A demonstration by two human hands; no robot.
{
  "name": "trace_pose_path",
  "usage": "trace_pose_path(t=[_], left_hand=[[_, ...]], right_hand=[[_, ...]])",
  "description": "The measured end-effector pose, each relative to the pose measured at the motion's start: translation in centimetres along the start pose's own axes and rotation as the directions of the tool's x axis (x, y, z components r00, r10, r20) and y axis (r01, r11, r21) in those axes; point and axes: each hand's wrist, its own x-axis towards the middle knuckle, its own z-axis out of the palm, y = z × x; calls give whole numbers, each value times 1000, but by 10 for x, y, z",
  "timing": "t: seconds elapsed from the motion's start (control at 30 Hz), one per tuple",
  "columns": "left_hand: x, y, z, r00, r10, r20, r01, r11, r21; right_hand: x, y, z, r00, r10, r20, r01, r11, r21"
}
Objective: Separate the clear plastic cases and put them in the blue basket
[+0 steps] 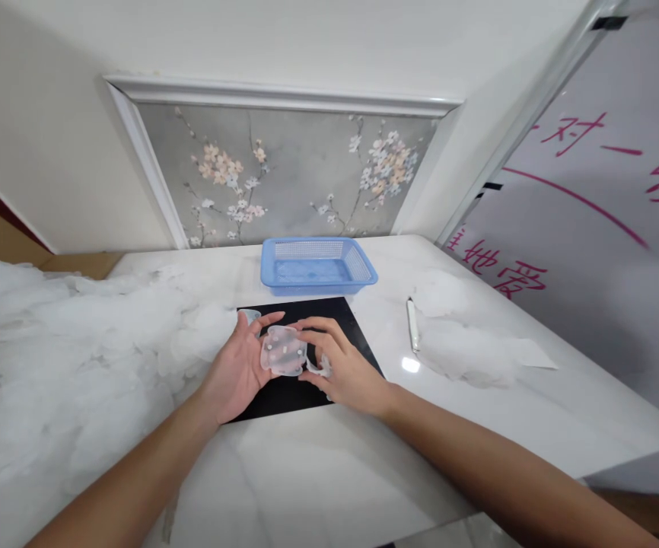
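Observation:
A frosted, translucent plastic piece point(284, 352) with scalloped edges and several small round marks is held up between my hands. My left hand point(238, 369) is turned palm up, its fingers supporting the left side and underside of the piece. On the other side, the curled fingers of my right hand point(346, 365) grip the piece's right edge. A crumpled translucent scrap point(321, 367) sits inside the curl of that hand. Below both hands lies a black mat point(284, 399). Behind my left fingers, another pale translucent piece point(250, 313) is partly hidden.
A blue plastic basket point(319, 289) stands beyond the mat, near the wall. A big heap of translucent pieces point(78, 380) covers the left side of the white table point(284, 472). On the right are a white-handled cutter point(413, 326) and more translucent pieces point(466, 354).

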Motion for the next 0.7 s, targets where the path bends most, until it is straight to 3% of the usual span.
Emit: trace_pose_path(t=[0.17,0.23,0.27,0.3,0.37,0.43,0.5,0.6,0.7], left_hand=[[1,-2,2,999,23,28,-26,996,80],[4,-4,-4,993,121,-2,-116,956,271],[7,-5,-9,977,213,-21,-184,886,426],[9,-6,-14,944,330,-21,-250,754,607],[15,-7,-27,853,518,66,-291,368,883],[19,-8,-40,804,563,193,-251,28,967],[23,-8,-51,796,538,279,-204,-196,959],[26,-5,-60,790,508,344,-160,-371,915],[26,0,-60,786,496,369,-157,-418,895]], right_hand=[[2,-3,0,998,50,38,-54,994,100],[4,-3,-2,976,215,34,-218,957,194],[6,-3,-3,942,335,32,-331,907,259],[7,-2,-5,891,453,46,-440,833,335],[10,2,-11,779,614,123,-584,641,499],[13,6,-16,700,678,224,-633,445,633],[14,9,-21,642,704,304,-647,285,707],[15,13,-24,594,718,362,-649,162,743],[15,13,-25,573,728,377,-647,120,753]])
